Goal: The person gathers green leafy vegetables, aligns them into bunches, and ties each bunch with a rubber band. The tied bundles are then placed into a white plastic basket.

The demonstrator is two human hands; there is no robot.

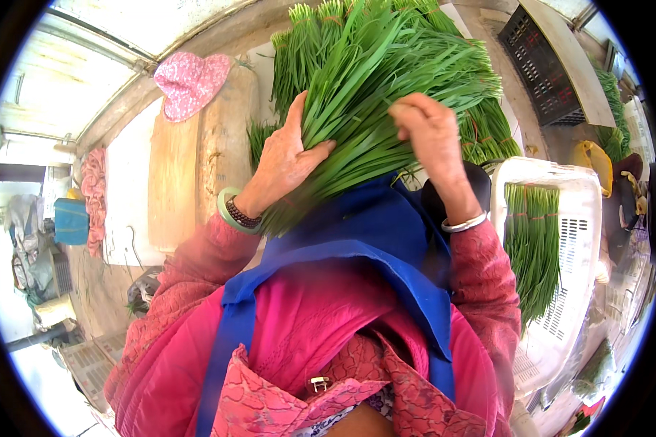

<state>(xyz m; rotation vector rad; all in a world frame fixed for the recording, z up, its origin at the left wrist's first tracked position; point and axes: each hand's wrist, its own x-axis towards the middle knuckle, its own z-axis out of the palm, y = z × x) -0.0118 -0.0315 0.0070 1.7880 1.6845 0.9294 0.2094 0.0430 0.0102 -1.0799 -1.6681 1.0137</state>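
Observation:
A large loose bunch of garlic chives (357, 138) spreads over my lap and the table edge, its long green leaves fanning away from me. My left hand (283, 162) is closed round the left side of this bunch, thumb across the leaves. Above its right side hovers my right hand (431, 135), fingers curled and pressed together; whether a leaf is pinched in them is hidden. Behind the bunch lie tied bundles of chives (481, 131), with red bands round some of them. The blue apron (350, 222) lies under the bunch.
At my right stands a white plastic basket (589, 193) with a banded chive bundle (530, 240) inside. A wooden board (173, 171) and a pink patterned hat (192, 84) are at the left. Beyond the table's right side are a black crate (536, 69) and a yellow bag (596, 166).

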